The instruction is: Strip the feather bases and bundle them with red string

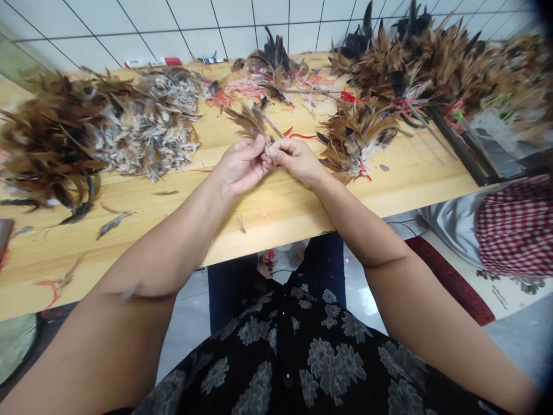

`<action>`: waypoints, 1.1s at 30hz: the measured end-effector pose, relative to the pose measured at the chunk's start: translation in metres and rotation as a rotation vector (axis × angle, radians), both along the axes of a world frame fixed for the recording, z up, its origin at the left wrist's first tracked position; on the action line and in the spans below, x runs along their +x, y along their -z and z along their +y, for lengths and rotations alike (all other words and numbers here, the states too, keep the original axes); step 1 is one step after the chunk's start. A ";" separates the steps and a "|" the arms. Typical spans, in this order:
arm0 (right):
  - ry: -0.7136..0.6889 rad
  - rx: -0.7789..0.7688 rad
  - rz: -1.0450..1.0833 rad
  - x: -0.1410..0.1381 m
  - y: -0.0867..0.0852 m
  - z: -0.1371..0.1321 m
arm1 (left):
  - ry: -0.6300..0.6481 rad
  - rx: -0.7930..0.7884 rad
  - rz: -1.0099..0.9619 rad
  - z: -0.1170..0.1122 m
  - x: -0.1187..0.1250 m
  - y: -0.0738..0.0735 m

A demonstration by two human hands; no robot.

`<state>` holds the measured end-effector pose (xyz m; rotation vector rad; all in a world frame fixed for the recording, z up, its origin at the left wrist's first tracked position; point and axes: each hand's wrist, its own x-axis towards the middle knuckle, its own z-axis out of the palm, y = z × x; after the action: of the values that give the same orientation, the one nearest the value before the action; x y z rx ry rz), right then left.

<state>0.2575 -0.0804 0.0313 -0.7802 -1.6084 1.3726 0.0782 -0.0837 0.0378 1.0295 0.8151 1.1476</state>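
Note:
Near the middle of the wooden table (pixel 173 202), my left hand (pixel 244 167) pinches a small bunch of brown feathers (pixel 250 124) between thumb and fingers, with the tips fanning up and away from me. My right hand (pixel 298 161) is closed at the pale quill end of the same bunch, its fingertips touching those of the left. Just behind the hands lie red ties (pixel 298 135) and a thin stick (pixel 273 125). To the right of my right hand rests a tied brown feather bundle (pixel 360 135) with red string at its base.
A large pile of loose brown and grey feathers (pixel 56 127) covers the left side. More bundles (pixel 432 63) fill the back right, near a dark-framed tray (pixel 464 150). Red and pink strings (pixel 242 86) and markers (pixel 153 62) lie along the tiled wall (pixel 190 23).

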 end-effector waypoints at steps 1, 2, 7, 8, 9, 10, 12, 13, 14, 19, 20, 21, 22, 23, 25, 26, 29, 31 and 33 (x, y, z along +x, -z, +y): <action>-0.006 0.006 -0.005 0.001 0.001 0.001 | 0.004 0.000 -0.004 0.001 -0.001 0.000; -0.009 0.011 -0.005 0.001 0.002 0.002 | 0.005 -0.007 -0.012 0.001 -0.001 -0.001; 0.019 0.044 0.009 0.005 0.013 0.012 | -0.060 -0.174 -0.153 -0.004 0.002 -0.017; 0.025 0.057 0.000 0.005 0.017 0.015 | -0.080 -0.218 -0.190 -0.006 0.004 -0.022; 0.031 0.074 -0.013 0.005 0.021 0.018 | -0.097 -0.257 -0.223 -0.008 0.006 -0.026; 0.043 0.092 -0.029 0.006 0.026 0.022 | -0.113 -0.287 -0.250 -0.011 0.009 -0.029; 0.076 0.131 -0.073 0.006 0.036 0.027 | -0.139 -0.325 -0.284 -0.014 0.013 -0.032; 0.096 0.148 -0.099 0.006 0.040 0.030 | -0.147 -0.335 -0.292 -0.015 0.015 -0.032; 0.114 0.163 -0.124 0.007 0.044 0.032 | -0.153 -0.341 -0.297 -0.015 0.016 -0.031; 0.145 0.218 -0.183 0.006 0.049 0.033 | -0.145 -0.333 -0.296 -0.015 0.018 -0.025; 0.141 0.226 -0.193 0.005 0.048 0.033 | -0.138 -0.327 -0.298 -0.015 0.018 -0.024; 0.139 0.231 -0.201 0.005 0.047 0.032 | -0.130 -0.322 -0.299 -0.016 0.019 -0.023; 0.141 0.233 -0.205 0.004 0.047 0.032 | -0.121 -0.317 -0.300 -0.016 0.019 -0.022; 0.147 0.231 -0.205 0.003 0.047 0.032 | -0.111 -0.313 -0.300 -0.017 0.020 -0.021; 0.166 0.223 -0.204 0.003 0.048 0.032 | -0.095 -0.301 -0.296 -0.016 0.020 -0.019; 0.175 0.220 -0.202 0.003 0.049 0.032 | -0.090 -0.295 -0.293 -0.016 0.019 -0.018; 0.171 0.218 -0.159 0.004 0.049 0.032 | -0.087 -0.288 -0.284 -0.011 0.015 -0.014; 0.175 0.209 -0.125 0.005 0.048 0.031 | -0.094 -0.290 -0.289 -0.007 0.012 -0.013; 0.186 0.197 -0.122 0.005 0.045 0.030 | -0.105 -0.291 -0.302 -0.004 0.009 -0.012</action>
<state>0.2625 -0.0504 -0.0142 -0.8841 -1.6889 1.0354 0.0876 -0.0882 0.0495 0.5624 0.7715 1.1970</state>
